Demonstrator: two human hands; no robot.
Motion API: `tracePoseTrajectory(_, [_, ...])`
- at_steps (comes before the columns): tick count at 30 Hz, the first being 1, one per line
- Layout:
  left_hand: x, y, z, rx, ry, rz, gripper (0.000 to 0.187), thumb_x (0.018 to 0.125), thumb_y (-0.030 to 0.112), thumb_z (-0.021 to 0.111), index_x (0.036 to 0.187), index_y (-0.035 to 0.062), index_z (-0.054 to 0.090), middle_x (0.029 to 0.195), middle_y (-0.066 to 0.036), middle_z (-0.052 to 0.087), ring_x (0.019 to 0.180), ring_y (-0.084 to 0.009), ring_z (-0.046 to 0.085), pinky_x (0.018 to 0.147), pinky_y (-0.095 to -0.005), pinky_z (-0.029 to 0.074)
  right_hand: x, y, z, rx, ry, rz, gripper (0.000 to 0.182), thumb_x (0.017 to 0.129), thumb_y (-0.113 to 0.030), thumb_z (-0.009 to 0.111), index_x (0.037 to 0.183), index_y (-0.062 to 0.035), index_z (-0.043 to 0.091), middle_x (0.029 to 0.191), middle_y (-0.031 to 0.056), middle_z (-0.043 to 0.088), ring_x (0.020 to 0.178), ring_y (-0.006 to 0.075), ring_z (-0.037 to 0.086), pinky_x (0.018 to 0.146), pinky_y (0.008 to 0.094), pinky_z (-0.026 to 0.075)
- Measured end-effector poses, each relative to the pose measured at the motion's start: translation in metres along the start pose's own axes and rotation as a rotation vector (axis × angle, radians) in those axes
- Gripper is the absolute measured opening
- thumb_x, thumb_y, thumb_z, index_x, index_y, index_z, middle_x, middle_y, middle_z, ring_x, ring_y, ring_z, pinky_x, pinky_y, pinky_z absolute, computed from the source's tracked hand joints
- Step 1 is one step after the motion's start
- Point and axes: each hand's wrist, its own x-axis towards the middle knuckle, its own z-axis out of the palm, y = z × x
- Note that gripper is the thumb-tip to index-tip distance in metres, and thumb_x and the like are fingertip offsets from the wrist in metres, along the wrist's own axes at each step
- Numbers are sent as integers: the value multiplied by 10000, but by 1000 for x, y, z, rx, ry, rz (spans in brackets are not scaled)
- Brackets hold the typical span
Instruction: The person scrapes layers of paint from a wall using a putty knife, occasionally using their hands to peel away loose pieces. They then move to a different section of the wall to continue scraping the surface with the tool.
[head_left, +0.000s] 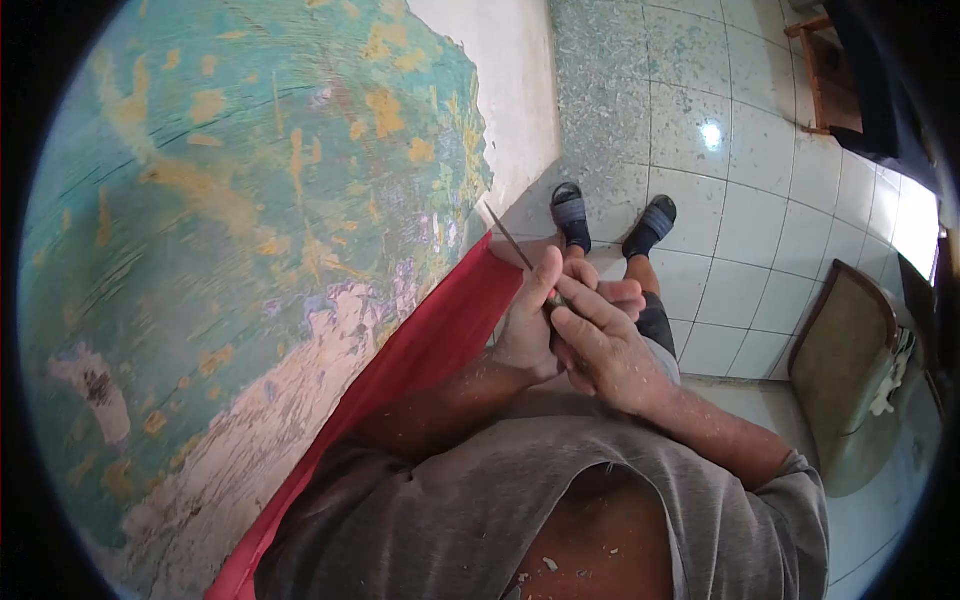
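A thin metal tool [508, 235], long and narrow, points up and left toward the wall from between my two hands. My left hand [530, 325] is closed around its lower part, the thumb stretched along it. My right hand [605, 345] meets the left one, its fingers bent over the same tool near the handle. Most of the handle is hidden by the fingers. Pale flakes cling to my right wrist and forearm.
A wall [250, 190] with peeling green and yellow paint rises at the left. Red cloth [430, 340] hangs along it. Paint chips litter the tiled floor [690, 130]. A cushioned chair [845, 370] stands at the right, a wooden frame [812, 75] at the upper right.
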Motion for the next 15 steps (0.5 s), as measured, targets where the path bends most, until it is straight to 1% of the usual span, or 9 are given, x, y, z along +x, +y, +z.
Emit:
tracePoseTrajectory(3, [-23, 9, 20, 69, -4, -58, 418, 986, 474, 444, 814, 96, 481, 1036, -198, 685, 1039, -388, 641, 1039, -580, 423, 2, -56, -21, 78, -62, 177, 401, 989, -166, 534, 1352, 4, 513, 951, 110, 591, 882, 187, 615, 734, 316, 515])
tracePoseTrajectory(5, [-39, 14, 32, 218, -66, -36, 312, 969, 343, 431, 807, 86, 501, 1061, -197, 693, 968, -366, 657, 980, -543, 462, 20, -98, -35, 738, -171, 1020, 375, 882, -87, 592, 1239, 23, 557, 1093, 170, 593, 944, 294, 623, 759, 313, 510])
tracePoseTrajectory(6, [-42, 14, 32, 222, -38, -14, 282, 955, 334, 454, 857, 82, 536, 983, -147, 688, 920, -334, 643, 895, -496, 498, 29, -106, -36, 680, -165, 1050, 331, 810, -88, 620, 1117, 27, 571, 1151, 198, 576, 986, 357, 599, 782, 339, 498])
tracePoseTrajectory(7, [-33, 14, 21, 218, -38, -12, 282, 955, 334, 454, 857, 82, 536, 983, -147, 688, 920, -334, 643, 895, -496, 498, 31, -85, -28, 677, -168, 1052, 331, 810, -88, 620, 1117, 27, 571, 1151, 198, 576, 986, 357, 599, 782, 339, 498])
tracePoseTrajectory(9, [-4, 15, -6, -21, 128, 69, 290, 938, 340, 484, 838, 76, 551, 870, -103, 640, 911, -319, 622, 867, -472, 502, 36, -26, -8, -339, -79, -21, 278, 827, -91, 614, 1078, 20, 574, 1065, 185, 580, 967, 349, 581, 808, 393, 481])
tracePoseTrajectory(10, [4, 22, 6, 75, 334, 33, 297, 921, 343, 510, 771, 87, 533, 800, -77, 581, 910, -304, 604, 884, -462, 491, 45, -21, -12, -144, -160, 148, 224, 827, -78, 602, 1025, 18, 562, 1033, 190, 561, 961, 370, 546, 830, 440, 462])
tracePoseTrajectory(13, [1, 12, 20, 47, 230, 25, 323, 915, 379, 510, 827, 69, 528, 926, -154, 639, 940, -304, 648, 780, -393, 537, 39, -50, -34, 313, -206, 526, 224, 803, -28, 601, 1018, 22, 562, 1022, 199, 548, 987, 396, 529, 822, 457, 454])
tracePoseTrajectory(14, [-10, 4, 20, 160, 219, 17, 367, 939, 404, 509, 823, 56, 522, 937, -158, 636, 1007, -316, 641, 855, -431, 537, 31, -60, -43, -157, -169, 64, 207, 809, -60, 596, 995, 18, 547, 1020, 198, 548, 972, 386, 535, 806, 436, 446])
tracePoseTrajectory(15, [-19, 0, 23, 161, 220, 18, 367, 939, 404, 509, 823, 56, 522, 937, -158, 636, 1007, -316, 641, 855, -431, 537, 31, -79, -47, -156, -169, 63, 207, 809, -60, 596, 995, 18, 547, 1020, 198, 548, 972, 386, 535, 806, 436, 446])
